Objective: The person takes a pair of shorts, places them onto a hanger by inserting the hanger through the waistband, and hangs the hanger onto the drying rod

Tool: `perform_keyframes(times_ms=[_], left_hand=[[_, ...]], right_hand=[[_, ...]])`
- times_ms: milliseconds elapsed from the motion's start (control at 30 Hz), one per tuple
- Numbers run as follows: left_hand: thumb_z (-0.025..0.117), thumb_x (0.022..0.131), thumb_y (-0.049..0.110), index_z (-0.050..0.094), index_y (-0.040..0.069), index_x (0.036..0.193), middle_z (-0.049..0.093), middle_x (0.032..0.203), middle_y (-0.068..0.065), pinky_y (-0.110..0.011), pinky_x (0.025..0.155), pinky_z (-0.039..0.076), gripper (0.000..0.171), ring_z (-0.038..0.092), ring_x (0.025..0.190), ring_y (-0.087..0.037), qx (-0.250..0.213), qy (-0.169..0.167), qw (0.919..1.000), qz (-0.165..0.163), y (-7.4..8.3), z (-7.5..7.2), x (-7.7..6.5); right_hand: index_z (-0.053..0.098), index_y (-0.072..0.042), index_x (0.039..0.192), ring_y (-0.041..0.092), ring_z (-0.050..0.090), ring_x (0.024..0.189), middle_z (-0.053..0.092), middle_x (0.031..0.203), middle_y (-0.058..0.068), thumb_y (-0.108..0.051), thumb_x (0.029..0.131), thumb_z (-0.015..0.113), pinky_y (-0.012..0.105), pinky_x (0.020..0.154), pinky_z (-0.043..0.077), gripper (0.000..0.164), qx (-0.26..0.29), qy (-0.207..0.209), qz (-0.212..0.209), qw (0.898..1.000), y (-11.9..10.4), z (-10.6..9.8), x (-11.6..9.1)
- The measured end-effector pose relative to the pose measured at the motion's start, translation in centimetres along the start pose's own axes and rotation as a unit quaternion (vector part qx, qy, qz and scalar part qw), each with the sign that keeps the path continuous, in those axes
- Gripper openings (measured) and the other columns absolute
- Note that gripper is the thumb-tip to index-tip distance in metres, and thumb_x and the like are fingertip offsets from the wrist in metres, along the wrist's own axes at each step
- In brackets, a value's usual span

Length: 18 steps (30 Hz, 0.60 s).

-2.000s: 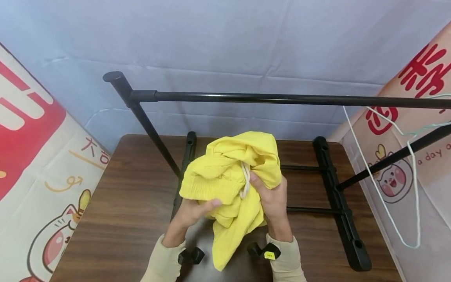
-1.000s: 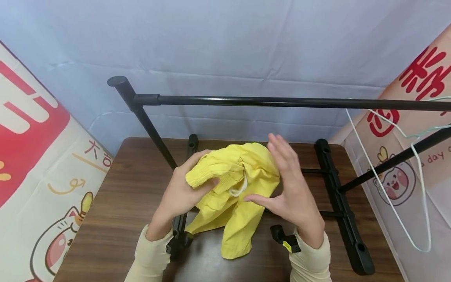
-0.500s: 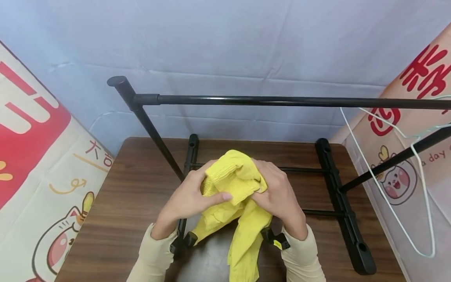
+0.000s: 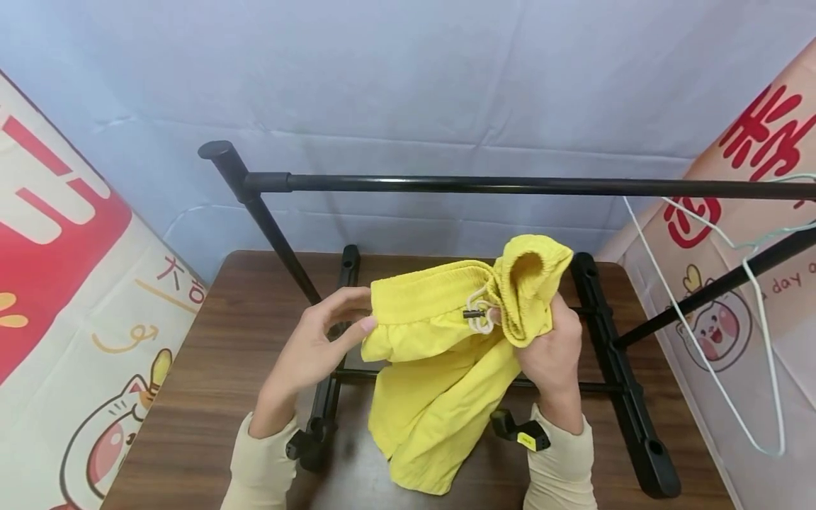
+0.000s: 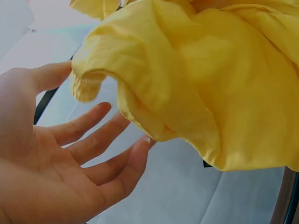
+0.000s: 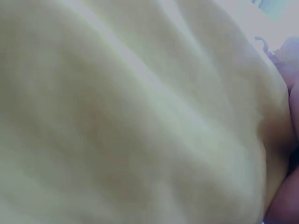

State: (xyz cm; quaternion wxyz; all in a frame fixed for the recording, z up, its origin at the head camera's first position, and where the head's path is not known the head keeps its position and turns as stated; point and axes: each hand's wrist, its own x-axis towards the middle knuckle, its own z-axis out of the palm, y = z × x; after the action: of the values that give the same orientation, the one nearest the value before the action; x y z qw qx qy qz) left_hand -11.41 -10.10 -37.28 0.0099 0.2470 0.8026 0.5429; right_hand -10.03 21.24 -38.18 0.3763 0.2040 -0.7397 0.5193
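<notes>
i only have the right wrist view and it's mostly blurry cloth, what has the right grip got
Observer: The right grip holds a yellow garment with a gathered waistband, bunched up at that end.
Operator: and the left one, clamped on it too
Observer: No, the left grip is at the opposite end of the waistband, its fingers spread loosely rather than closed round the cloth.
Operator: anything off to the right
Observer: Yes, a pale hanger at the right of the head view, apart from the garment.
</notes>
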Motion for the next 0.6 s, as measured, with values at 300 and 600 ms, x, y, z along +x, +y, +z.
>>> perform_keyframes(times_ms=[300,600], left_hand=[[0.057,0.101,0.024,0.056,0.026,0.132,0.064,0.124,0.000,-0.027,0.069,0.054,0.031,0.065,0.106,-0.014,-0.042,0.031,0.9980,-0.036,-0.1,-0.2,-0.7],[0.032,0.108,0.038,0.047,0.009,0.141,0.051,0.132,-0.016,-0.052,0.050,0.055,0.046,0.067,0.089,-0.020,-0.255,-0.110,0.9548,-0.107,1.1,2.8,-0.3]], right_hand=[[0.061,0.017,0.109,-0.002,0.063,0.091,0.067,0.105,-0.015,-0.021,0.080,0.083,0.013,0.081,0.048,0.052,0.016,0.017,0.003,1.000,0.7,-0.7,-0.9],[0.063,0.015,0.104,-0.007,0.061,0.081,0.071,0.092,-0.002,-0.020,0.088,0.074,0.010,0.072,0.048,0.040,0.020,0.002,-0.007,1.000,0.7,1.3,-2.2]])
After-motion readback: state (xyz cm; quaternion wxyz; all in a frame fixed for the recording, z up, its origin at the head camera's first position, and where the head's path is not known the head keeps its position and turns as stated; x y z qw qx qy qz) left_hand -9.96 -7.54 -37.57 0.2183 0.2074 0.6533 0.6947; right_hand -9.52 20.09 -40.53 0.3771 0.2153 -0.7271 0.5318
